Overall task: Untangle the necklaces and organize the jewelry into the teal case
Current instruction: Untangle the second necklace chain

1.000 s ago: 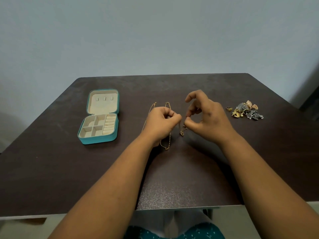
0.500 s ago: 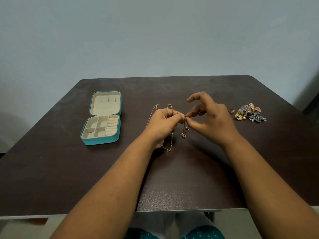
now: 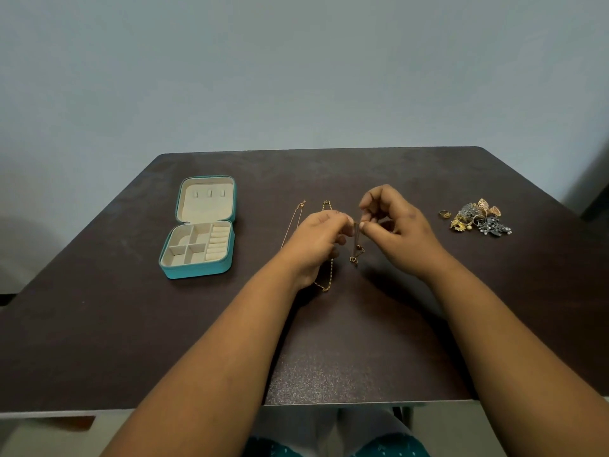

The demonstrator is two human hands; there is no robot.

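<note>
Both forearms reach over the dark brown counter (image 3: 428, 179). The left hand (image 3: 318, 240) and right hand (image 3: 395, 230), fingers curled, pinch a thin gold chain necklace (image 3: 356, 252) hanging between them. The open teal zip case (image 3: 201, 227) sits left.

Both hands up over the dark brown table (image 3: 131, 324): left hand (image 3: 318, 240) and right hand (image 3: 395, 225) pinching a thin gold chain necklace (image 3: 356, 249) between them. Open teal jewelry case (image 3: 197, 270) sits left, a pile of gold and silver jewelry (image 3: 478, 219) well off right.
</note>
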